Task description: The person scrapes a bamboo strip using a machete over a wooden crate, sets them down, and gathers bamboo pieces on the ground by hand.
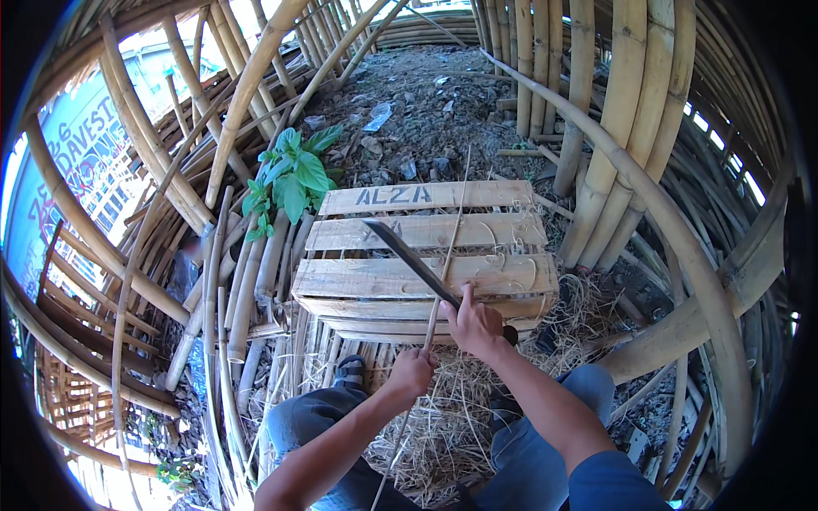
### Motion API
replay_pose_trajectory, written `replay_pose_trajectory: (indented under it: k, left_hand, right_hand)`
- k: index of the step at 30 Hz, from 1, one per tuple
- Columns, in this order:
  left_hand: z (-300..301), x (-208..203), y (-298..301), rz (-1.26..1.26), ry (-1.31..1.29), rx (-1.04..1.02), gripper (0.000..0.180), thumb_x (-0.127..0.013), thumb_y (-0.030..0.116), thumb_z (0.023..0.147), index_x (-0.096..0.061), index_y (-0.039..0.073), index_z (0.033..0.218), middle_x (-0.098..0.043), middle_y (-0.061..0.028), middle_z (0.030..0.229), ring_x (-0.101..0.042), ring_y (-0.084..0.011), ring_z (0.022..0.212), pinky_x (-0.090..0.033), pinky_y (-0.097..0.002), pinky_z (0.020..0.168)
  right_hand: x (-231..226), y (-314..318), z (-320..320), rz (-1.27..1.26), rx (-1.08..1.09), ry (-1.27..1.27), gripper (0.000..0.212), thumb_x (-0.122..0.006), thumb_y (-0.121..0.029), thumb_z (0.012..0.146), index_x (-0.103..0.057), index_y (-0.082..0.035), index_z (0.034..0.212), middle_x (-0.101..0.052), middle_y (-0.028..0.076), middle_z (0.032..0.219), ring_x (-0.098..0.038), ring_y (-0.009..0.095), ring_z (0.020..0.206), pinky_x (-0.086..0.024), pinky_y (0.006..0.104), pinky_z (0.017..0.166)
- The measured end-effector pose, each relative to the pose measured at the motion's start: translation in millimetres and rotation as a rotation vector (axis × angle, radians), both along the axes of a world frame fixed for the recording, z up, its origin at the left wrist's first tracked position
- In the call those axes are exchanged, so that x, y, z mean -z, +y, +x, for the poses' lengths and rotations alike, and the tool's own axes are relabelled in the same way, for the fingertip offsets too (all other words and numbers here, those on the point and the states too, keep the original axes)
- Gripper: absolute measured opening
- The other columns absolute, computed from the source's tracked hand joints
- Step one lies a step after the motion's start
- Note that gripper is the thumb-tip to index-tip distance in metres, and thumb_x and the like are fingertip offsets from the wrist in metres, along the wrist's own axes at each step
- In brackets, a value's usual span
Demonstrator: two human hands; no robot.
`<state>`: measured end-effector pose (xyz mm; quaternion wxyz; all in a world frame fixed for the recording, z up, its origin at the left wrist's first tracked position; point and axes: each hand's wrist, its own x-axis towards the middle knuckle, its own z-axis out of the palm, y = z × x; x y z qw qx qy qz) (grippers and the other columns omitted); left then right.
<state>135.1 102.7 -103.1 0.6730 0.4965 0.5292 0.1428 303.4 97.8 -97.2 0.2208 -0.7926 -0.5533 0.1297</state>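
Bamboo poles are leaning and lying all around a dirt yard, ringing the view from nine o'clock round to four. At the centre a wooden slat crate is sitting on straw, with a green leafy plant at its ten o'clock. The right hand is gripping a long dark knife, its blade pointing toward eleven o'clock across the crate. The left hand is clenching a thin bamboo strip running toward twelve, crossing the blade.

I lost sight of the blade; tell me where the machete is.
Centre of the head view: the machete lies slanted across the wooden crate, its handle in the right hand, beside the thin bamboo strip.
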Motion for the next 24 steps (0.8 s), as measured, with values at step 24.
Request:
replay_pose_trajectory:
  k: [24]
  left_hand:
    - [6,9,5,0.165,0.034,0.028,0.037,-0.040,0.023,0.097,-0.057,0.001,0.072,-0.053,-0.0055,0.059,-0.048,-0.0156,0.051,-0.039,-0.0335,0.050]
  right_hand:
    - [2,-12,-6,-0.085,-0.018,-0.018,0.070,-0.037,-0.048,0.093,-0.020,0.000,0.140,-0.062,0.026,0.069,-0.062,0.045,0.067,-0.048,0.0536,0.064]
